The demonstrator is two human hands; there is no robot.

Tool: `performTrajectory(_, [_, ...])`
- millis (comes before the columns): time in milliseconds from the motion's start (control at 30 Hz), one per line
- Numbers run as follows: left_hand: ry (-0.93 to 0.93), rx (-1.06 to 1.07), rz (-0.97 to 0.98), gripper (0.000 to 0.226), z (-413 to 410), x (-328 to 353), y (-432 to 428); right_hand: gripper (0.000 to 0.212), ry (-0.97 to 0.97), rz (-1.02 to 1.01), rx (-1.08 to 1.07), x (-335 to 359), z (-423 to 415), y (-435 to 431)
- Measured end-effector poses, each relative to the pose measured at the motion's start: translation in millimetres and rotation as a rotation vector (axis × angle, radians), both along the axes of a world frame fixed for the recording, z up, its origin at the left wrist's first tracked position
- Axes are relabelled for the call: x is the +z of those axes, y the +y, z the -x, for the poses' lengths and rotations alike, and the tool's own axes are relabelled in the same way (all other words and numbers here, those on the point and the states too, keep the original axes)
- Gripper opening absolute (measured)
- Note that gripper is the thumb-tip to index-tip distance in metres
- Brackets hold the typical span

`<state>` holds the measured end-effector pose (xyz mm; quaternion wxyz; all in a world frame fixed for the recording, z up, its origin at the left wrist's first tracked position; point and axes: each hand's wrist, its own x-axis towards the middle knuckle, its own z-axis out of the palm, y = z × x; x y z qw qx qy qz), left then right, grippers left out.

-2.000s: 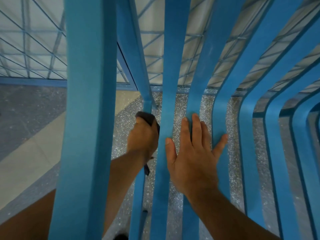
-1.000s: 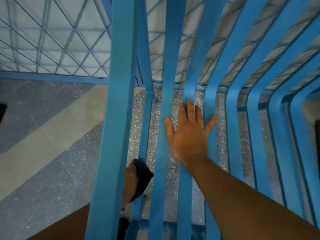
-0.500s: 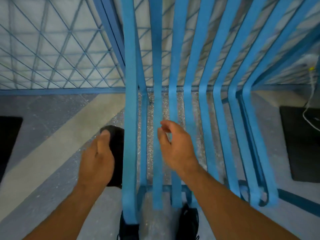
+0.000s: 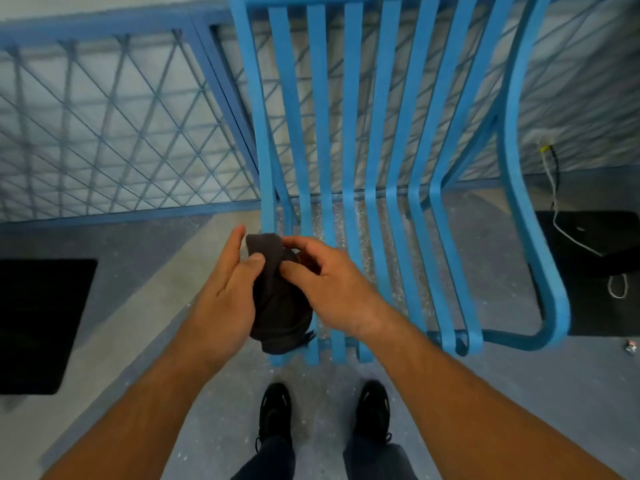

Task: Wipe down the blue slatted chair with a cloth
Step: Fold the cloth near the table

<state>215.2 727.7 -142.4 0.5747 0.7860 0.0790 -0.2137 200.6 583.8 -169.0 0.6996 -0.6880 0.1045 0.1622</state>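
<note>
The blue slatted chair [image 4: 353, 140] stands in front of me, its back rising to the top of the view and its seat slats running toward my feet. A dark grey cloth [image 4: 277, 306] hangs bunched between both hands above the seat's front left corner. My left hand [image 4: 225, 292] holds the cloth from the left, thumb pressed on its upper fold. My right hand [image 4: 332, 285] pinches the top of the cloth from the right with thumb and fingers. Neither hand touches the chair.
A blue mesh railing [image 4: 114, 126] runs behind and to the left of the chair. Black mats lie on the floor at the left [image 4: 38, 323] and right [image 4: 588, 271], with a white cable [image 4: 568, 233] over the right one. My black shoes [image 4: 277, 414] stand before the seat.
I have drawn back from the chair, so the whole of it shows. My right hand left the slats and joined my left hand on the cloth in front of the seat.
</note>
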Motion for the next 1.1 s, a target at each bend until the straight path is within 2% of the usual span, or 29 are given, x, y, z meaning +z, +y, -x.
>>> performTrajectory(133, [0.083,-0.022,0.025,0.034,22,32,-10,0.044,0.062,0.069,0.098,31,21,-16])
performTrajectory(267, [0.016,-0.005,-0.085,0.031,45,57,-26,0.024,0.056,0.157,0.243,57,34,-36])
performTrajectory(367, [-0.002,-0.002,-0.128,0.026,57,68,-39,0.019,0.025,0.209,0.269,71,43,-47])
performTrajectory(467, [-0.025,-0.061,-0.124,0.018,64,76,-48,0.010,0.002,0.241,0.266,82,54,-59])
performTrajectory(567, [-0.012,-0.131,-0.133,0.013,67,83,-52,0.012,-0.016,0.314,0.222,88,66,-67])
performTrajectory(767, [0.023,-0.143,-0.017,0.008,69,95,-50,0.008,-0.072,0.362,0.048,104,87,-75])
performTrajectory(833, [-0.026,-0.171,-0.076,0.004,72,96,-47,0.010,-0.067,0.375,0.025,110,94,-77])
performTrajectory(967, [-0.329,-0.263,-0.359,0.005,75,96,-46,0.011,-0.089,0.457,-0.008,121,106,-81])
performTrajectory(1100, [-0.519,-0.310,-0.382,0.004,77,102,-62,0.010,-0.151,0.504,-0.099,130,115,-92])
